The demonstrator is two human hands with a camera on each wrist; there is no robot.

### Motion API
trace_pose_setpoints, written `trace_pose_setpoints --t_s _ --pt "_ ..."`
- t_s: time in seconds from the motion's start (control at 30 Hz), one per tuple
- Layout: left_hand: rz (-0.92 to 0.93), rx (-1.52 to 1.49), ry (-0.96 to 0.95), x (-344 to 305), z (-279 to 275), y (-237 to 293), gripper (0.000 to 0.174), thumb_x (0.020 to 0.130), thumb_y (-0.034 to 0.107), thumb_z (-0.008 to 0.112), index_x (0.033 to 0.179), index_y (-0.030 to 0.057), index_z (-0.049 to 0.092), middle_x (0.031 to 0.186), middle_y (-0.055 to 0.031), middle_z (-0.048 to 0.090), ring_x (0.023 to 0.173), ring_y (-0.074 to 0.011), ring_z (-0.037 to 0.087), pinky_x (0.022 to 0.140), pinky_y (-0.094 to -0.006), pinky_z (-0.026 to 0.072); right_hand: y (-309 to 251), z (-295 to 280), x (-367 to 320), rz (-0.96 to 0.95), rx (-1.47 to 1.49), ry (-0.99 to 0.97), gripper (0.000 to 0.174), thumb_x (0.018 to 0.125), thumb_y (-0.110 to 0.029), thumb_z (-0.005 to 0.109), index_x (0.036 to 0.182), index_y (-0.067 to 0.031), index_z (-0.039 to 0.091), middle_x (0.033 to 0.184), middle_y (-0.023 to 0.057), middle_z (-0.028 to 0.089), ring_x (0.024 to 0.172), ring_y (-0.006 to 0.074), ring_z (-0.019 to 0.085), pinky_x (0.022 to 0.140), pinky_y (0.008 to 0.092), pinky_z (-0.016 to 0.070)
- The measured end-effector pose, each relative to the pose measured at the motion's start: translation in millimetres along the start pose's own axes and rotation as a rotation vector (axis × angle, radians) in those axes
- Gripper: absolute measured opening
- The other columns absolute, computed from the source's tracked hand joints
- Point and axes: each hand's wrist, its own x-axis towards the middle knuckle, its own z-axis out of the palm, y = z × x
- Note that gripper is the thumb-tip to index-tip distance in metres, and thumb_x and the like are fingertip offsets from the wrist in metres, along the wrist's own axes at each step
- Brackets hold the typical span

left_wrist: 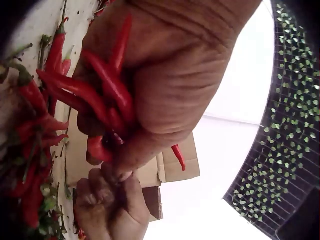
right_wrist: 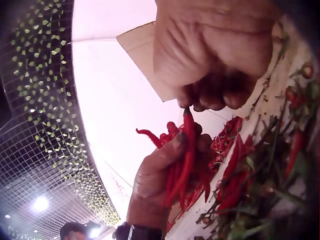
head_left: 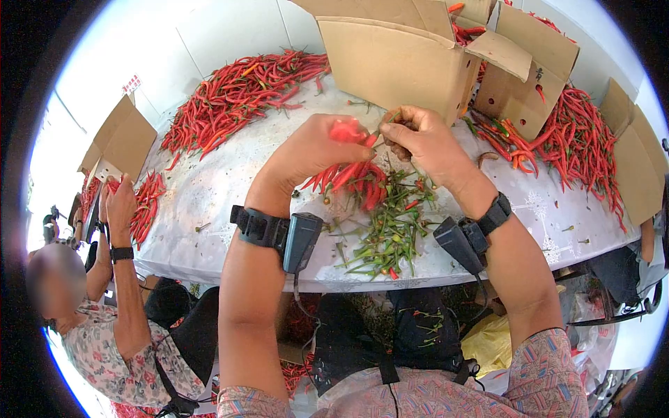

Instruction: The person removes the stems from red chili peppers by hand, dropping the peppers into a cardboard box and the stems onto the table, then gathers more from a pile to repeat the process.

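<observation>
My left hand (head_left: pixel 306 148) holds a bunch of red chili peppers (left_wrist: pixel 107 87), their tips poking out past the palm in the left wrist view. Close beside it, my right hand (head_left: pixel 428 139) has thumb and fingertips pinched at the green stem end of one chili pepper (right_wrist: pixel 188 150), whose red body lies along the left hand's thumb in the right wrist view. Below the hands on the table are a small heap of red chili peppers (head_left: pixel 373 191) and a pile of green stems (head_left: pixel 397 226).
A big heap of chilies (head_left: pixel 237 97) lies at the back left, another heap (head_left: pixel 582 150) at the right. Cardboard boxes (head_left: pixel 390 59) stand at the back. The white-covered table (head_left: pixel 209 223) has its front edge near my lap. At the left, another person (head_left: pixel 122 348) handles chilies.
</observation>
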Motion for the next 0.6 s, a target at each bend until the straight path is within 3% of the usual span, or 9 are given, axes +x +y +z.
trace_pose_setpoints --t_s 0.2,0.27,0.37,0.6 --pt "-0.005 0.037 0.055 0.9 3.3 1.4 0.014 0.072 0.011 0.067 0.080 0.0018 0.060 0.075 0.0022 0.058 0.069 -0.0057 0.050 0.063 -0.0221 0.0419 3.2 -1.1 2.2 -0.009 0.002 0.087 0.025 0.081 -0.025 0.059 0.085 -0.0009 0.062 0.064 -0.0004 0.056 0.053 0.0073 0.049 0.048 0.0246 0.0402" --pt "-0.007 0.027 0.045 1.8 2.8 -1.5 0.016 0.075 0.012 0.068 0.085 0.0009 0.061 0.076 0.0039 0.056 0.068 -0.0038 0.048 0.063 -0.0204 0.0416 4.8 -1.0 2.8 -0.140 -0.145 0.087 0.028 0.080 -0.027 0.059 0.085 0.0004 0.063 0.065 0.0027 0.059 0.054 0.0091 0.051 0.050 0.0266 0.0421" --pt "-0.012 0.040 0.029 3.0 2.2 -4.0 0.016 0.074 0.011 0.067 0.085 0.0006 0.062 0.076 0.0039 0.056 0.068 -0.0034 0.047 0.063 -0.0197 0.0412 -0.9 -1.0 0.8 -0.031 -0.137 0.054 0.030 0.080 -0.028 0.059 0.085 0.0017 0.063 0.067 0.0055 0.061 0.057 0.0103 0.053 0.053 0.0277 0.0436" --pt "-0.003 0.135 -0.006 0.0 1.8 2.2 0.014 0.074 0.008 0.066 0.085 0.0009 0.062 0.075 0.0047 0.056 0.067 -0.0032 0.048 0.062 -0.0187 0.0411 0.4 -5.0 0.2 -0.047 -0.111 0.018 0.030 0.080 -0.028 0.059 0.086 0.0015 0.063 0.066 0.0046 0.060 0.058 0.0090 0.052 0.054 0.0253 0.0428"
